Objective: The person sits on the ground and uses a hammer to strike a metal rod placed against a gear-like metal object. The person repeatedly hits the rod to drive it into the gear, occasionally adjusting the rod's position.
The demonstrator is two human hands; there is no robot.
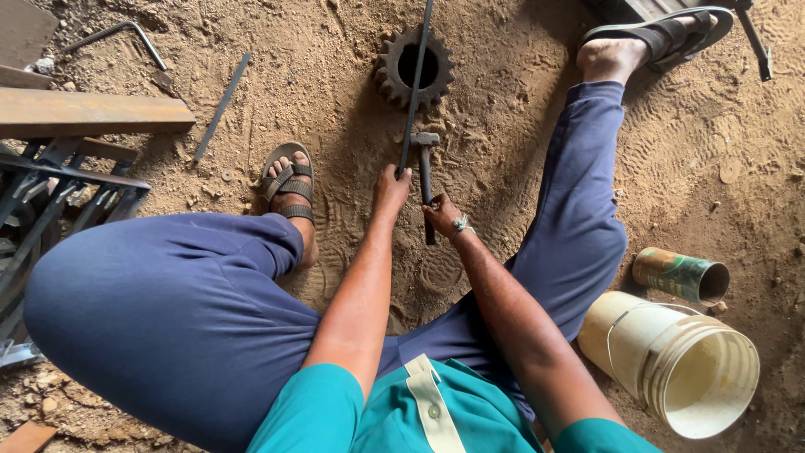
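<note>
Hands clenched: left hand grips thin flat steel bar; right hand grips hammer.

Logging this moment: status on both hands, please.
Left hand shut on flat metal bar. Right hand shut on hammer. Bar crosses gear on sandy ground.

Sandy dirt floor (footprints throughout), daylight, steel beam at left

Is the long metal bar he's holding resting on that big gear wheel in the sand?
Cannot tell. In the head view the metal bar crosses over the gear wheel, but from above no contact or gap shows. The left hand grips the bar's lower end.
</note>
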